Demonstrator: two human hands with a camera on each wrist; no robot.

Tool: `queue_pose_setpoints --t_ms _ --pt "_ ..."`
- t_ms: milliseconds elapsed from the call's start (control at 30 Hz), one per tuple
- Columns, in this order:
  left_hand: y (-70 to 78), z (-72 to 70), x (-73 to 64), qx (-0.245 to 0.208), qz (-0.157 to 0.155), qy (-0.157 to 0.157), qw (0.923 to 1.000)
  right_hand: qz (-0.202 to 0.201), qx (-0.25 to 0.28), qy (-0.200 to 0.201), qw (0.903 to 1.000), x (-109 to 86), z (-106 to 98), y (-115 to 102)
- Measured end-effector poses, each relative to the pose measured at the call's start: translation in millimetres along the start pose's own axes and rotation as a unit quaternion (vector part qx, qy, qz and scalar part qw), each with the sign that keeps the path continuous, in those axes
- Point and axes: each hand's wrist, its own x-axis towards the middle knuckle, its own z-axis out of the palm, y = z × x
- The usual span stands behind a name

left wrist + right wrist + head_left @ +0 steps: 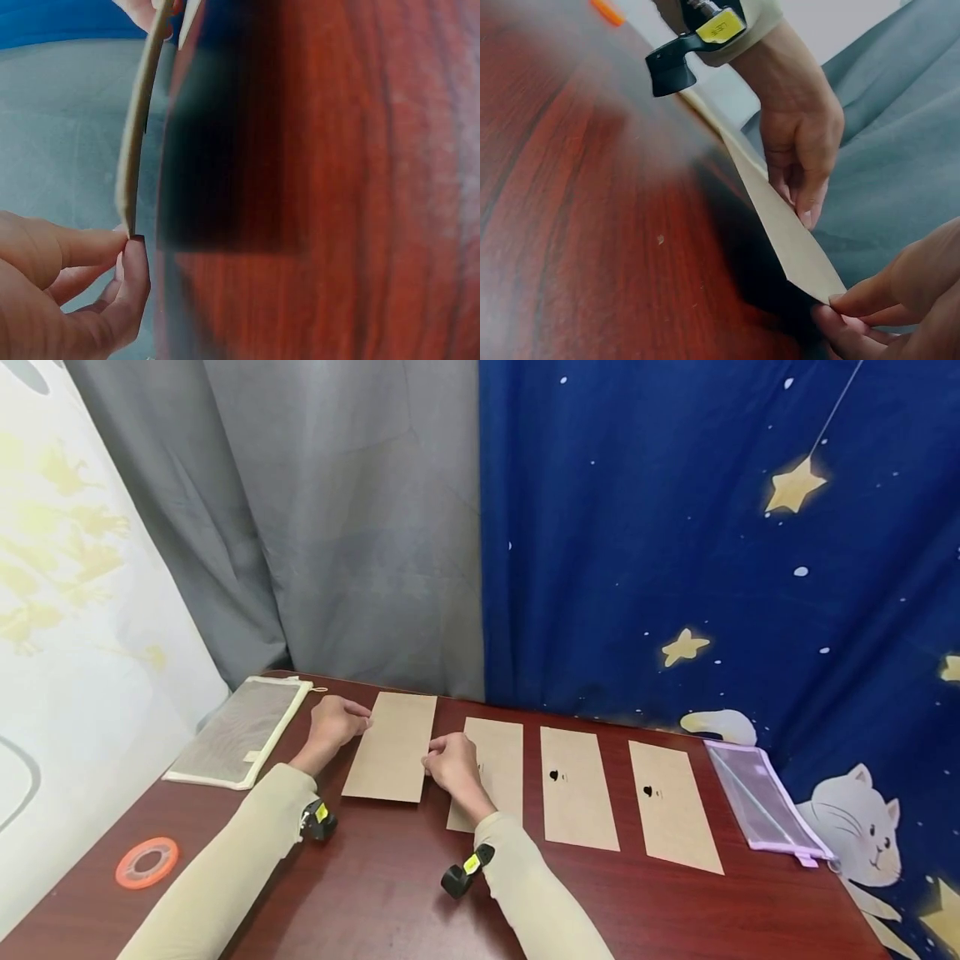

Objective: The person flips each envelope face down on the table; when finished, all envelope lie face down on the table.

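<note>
A card [395,747] hung just above the counter [375,885], long axis near to far, between the left hand [335,727], which pinched its left edge, and the right hand [455,766], which pinched its right, both grips closed. Its upper face was plain brown. Three printed cards [582,802] lay right, a pouch [238,727] left.

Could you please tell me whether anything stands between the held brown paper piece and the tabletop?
Nothing visible does: the left hand and right hand pinch the paper piece by opposite edges, and the wrist views show only a shadowed gap between it and the tabletop. The head view hides the spot beneath.
</note>
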Motion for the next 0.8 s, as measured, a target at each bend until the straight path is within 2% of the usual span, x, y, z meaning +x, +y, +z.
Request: queue_pose_setpoints --t_ms 100,233,367,600,800 --pt "1.0 5.8 -0.3 0.022 0.008 0.009 0.9997 -0.006 -0.024 -0.005 0.9997 -1.8 2 2" --pt "3.6 11.2 -1.3 0.044 0.001 0.021 0.9988 -0.014 -0.041 -0.006 0.999 -3.6 4 1" --pt "5.8 12.9 -4.1 0.053 0.002 0.019 0.9984 -0.025 -0.063 -0.005 0.9977 -3.5 6 -1" --pt "6.9 14.5 -7.2 0.07 0.034 0.018 0.9968 -0.05 -0.119 -0.008 0.9916 -1.4 9 -4" --pt "10.6 13.1 -6.3 0.088 0.035 0.003 0.9955 -0.046 -0.121 -0.016 0.9915 2.0 7 -7"
